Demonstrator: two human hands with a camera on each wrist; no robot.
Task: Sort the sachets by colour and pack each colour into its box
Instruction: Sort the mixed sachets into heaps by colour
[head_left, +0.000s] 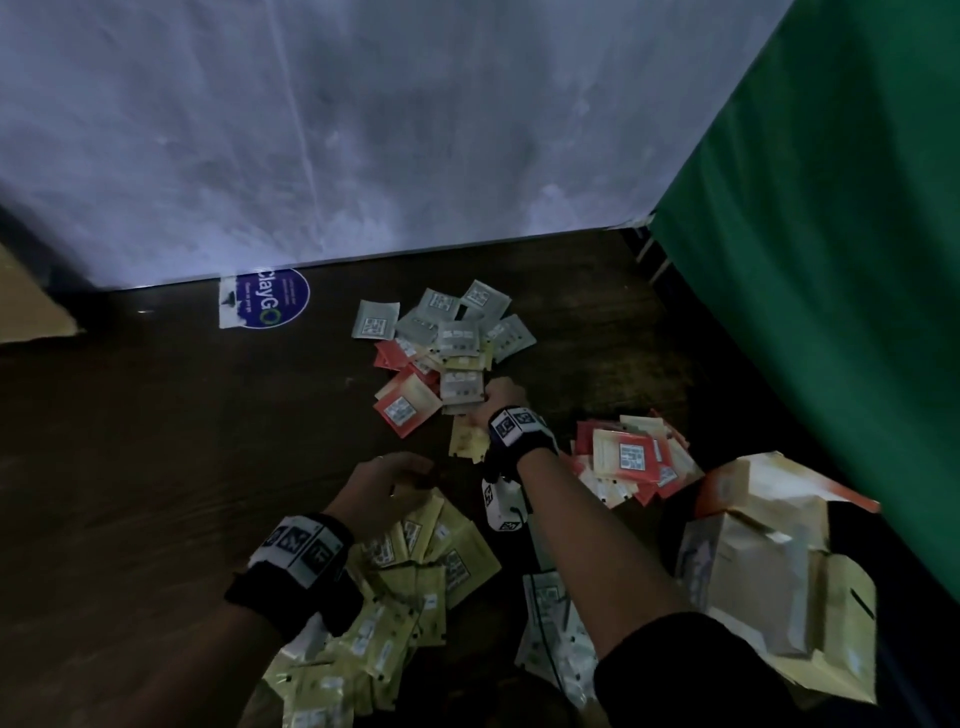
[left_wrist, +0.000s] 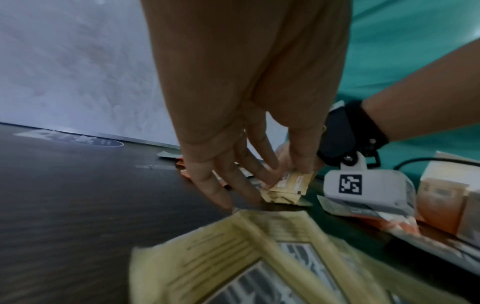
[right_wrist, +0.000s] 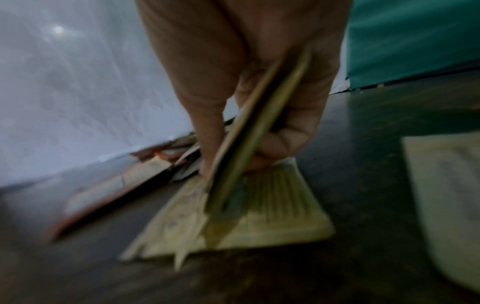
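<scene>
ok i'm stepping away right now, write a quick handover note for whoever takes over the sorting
Right hand: at the near edge of the mixed pile, gripping a few yellow sachets.
Left hand: open, fingers relaxed, over the far end of the yellow pile, holding nothing.
Piles on the table: yellow near left, orange-red pile to the right, grey-white pile under the right forearm.
Boxes sit at the right; whether anything is packed cannot be seen.
Left: sort the grey, red and yellow sachets still mixed, then pack each colour.
</scene>
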